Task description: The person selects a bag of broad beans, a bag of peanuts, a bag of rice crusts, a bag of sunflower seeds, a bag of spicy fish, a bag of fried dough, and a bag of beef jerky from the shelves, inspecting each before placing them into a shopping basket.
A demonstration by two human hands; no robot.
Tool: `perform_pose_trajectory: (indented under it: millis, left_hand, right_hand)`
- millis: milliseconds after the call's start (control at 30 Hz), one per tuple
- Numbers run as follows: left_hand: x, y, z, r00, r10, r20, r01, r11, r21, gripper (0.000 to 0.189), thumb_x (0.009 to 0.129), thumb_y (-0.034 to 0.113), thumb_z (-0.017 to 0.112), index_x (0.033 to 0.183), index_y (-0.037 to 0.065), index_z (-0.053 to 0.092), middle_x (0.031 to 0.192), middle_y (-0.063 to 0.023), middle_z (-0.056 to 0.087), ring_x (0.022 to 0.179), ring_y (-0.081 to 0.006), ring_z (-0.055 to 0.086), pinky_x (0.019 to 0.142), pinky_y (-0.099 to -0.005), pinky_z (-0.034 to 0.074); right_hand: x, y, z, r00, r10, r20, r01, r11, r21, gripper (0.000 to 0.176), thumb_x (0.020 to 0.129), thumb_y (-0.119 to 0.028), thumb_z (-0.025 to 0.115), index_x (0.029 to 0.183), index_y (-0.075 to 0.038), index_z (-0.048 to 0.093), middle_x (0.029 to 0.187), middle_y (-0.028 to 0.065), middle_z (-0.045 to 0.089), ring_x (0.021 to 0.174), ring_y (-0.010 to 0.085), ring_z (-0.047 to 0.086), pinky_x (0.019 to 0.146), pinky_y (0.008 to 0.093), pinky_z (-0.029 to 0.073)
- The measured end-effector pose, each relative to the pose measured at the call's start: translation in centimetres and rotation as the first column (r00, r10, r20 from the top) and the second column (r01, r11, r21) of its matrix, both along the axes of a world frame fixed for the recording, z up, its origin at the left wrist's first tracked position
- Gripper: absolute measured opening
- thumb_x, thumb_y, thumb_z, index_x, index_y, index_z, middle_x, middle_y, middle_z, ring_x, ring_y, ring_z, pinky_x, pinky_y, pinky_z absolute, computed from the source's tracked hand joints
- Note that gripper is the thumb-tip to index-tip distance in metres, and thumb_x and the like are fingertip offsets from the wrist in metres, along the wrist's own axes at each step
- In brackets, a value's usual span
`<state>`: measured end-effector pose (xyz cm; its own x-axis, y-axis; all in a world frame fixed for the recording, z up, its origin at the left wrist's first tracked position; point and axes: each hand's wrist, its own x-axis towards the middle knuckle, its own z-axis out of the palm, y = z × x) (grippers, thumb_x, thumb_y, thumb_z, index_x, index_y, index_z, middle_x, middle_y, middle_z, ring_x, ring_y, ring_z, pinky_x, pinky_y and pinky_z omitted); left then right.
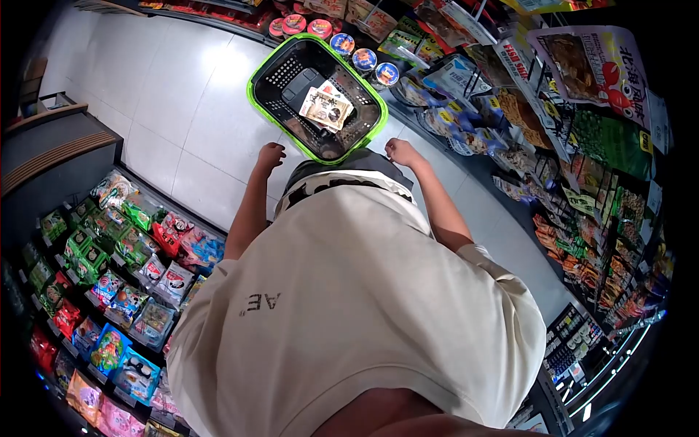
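Note:
My left hand hangs at my left side, its fingers loosely curled in, with nothing seen in it. On the other side, my right hand is also loosely curled beside my dark shorts, and I see nothing in it. A black shopping basket with a bright green rim is in front of my legs, between and beyond both hands; neither hand touches it. Inside the basket lie a few snack packets, cream-coloured with dark print. Whether the basket rests on the floor is hard to tell.
Bagged snacks hang and lie on the shelving along the right. Tubs with blue lids and red lids stand just past the basket. Lower left, a tiered shelf holds colourful packets. Pale floor tiles run between.

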<state>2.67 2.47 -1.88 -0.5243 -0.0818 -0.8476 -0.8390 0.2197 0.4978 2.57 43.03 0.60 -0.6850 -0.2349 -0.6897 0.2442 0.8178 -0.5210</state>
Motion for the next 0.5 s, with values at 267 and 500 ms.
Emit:
perform_pose_trajectory:
  millis: [267, 500]
  left_hand:
    - [1.9, 5.8, -6.1, 0.998, 0.055, 0.021, -0.056, 0.997, 0.053, 0.029, 0.081, 0.015, 0.047, 0.103, -0.002, 0.055, 0.086, -0.0132, 0.062, 0.078, -0.0208, 0.061, 0.064, -0.0322, 0.052]
    - [0.3, 13.7, -18.9, 0.94, -0.151, -0.305, 0.077, 0.967, -0.242, 0.019, 0.076, 0.017, 0.049, 0.081, 0.004, 0.063, 0.077, -0.0179, 0.062, 0.078, -0.0341, 0.06, 0.07, -0.0398, 0.047]
  right_hand:
    - [-3.4, 0.7, -2.5, 0.99, 0.137, -0.036, -0.136, 0.99, 0.03, 0.035, 0.078, -0.015, 0.052, 0.108, 0.002, 0.05, 0.086, 0.0204, 0.063, 0.085, 0.0354, 0.06, 0.078, 0.0399, 0.046]
    - [-8.2, -1.4, -13.0, 0.986, 0.163, 0.03, -0.165, 0.983, 0.082, 0.039, 0.076, -0.013, 0.05, 0.109, 0.007, 0.043, 0.086, 0.023, 0.061, 0.084, 0.0352, 0.06, 0.076, 0.0402, 0.046]
